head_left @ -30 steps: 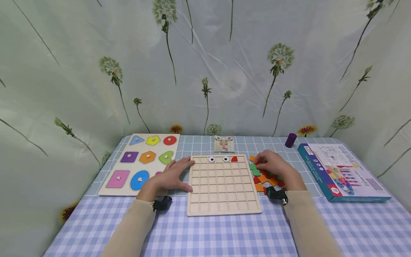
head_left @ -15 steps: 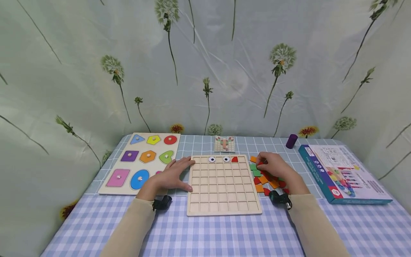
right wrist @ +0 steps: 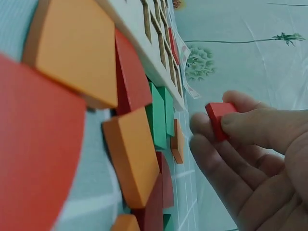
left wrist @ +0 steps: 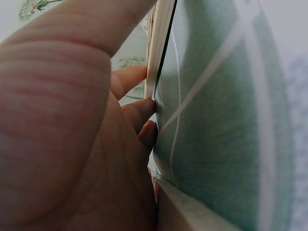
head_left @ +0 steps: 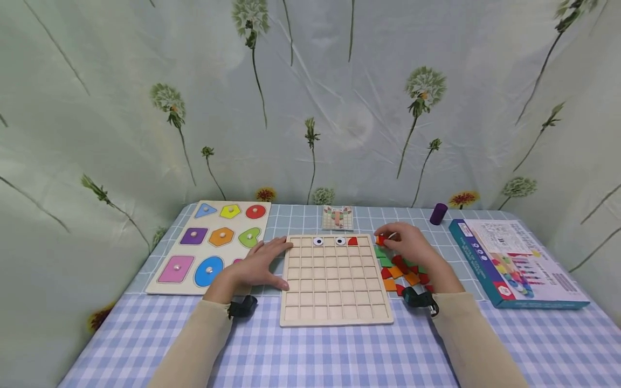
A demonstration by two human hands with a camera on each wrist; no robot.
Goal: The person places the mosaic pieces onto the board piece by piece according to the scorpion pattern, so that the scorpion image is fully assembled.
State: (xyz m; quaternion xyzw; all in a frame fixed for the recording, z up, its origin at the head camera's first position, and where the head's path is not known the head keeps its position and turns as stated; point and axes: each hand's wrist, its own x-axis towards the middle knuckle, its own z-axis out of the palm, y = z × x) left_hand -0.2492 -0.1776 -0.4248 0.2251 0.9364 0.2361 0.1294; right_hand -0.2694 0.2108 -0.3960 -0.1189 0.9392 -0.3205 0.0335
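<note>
A wooden grid board (head_left: 336, 281) lies on the table, with two eye tiles (head_left: 318, 241) and a red quarter-round tile (head_left: 352, 241) in its top row. My left hand (head_left: 254, 268) rests against the board's left edge, fingers spread and thumb lower down. In the left wrist view the fingertips (left wrist: 132, 79) touch the edge of the board. Off the board's upper right corner, my right hand (head_left: 411, 249) pinches a red tile (right wrist: 219, 119) between thumb and fingers, above the table. Below it lies a heap of orange, green and red tiles (head_left: 412, 278).
Behind the board lies a small pattern card (head_left: 338, 217). A knobbed shape puzzle (head_left: 194, 253) is at the left, partly behind my left hand. At the right are a flat puzzle box (head_left: 524, 261) and a purple cylinder (head_left: 439, 214).
My right hand has risen from the heap and shifted left toward the board's upper right corner, and a red tile now shows in its fingers. The left hand stays on the board's edge.
</note>
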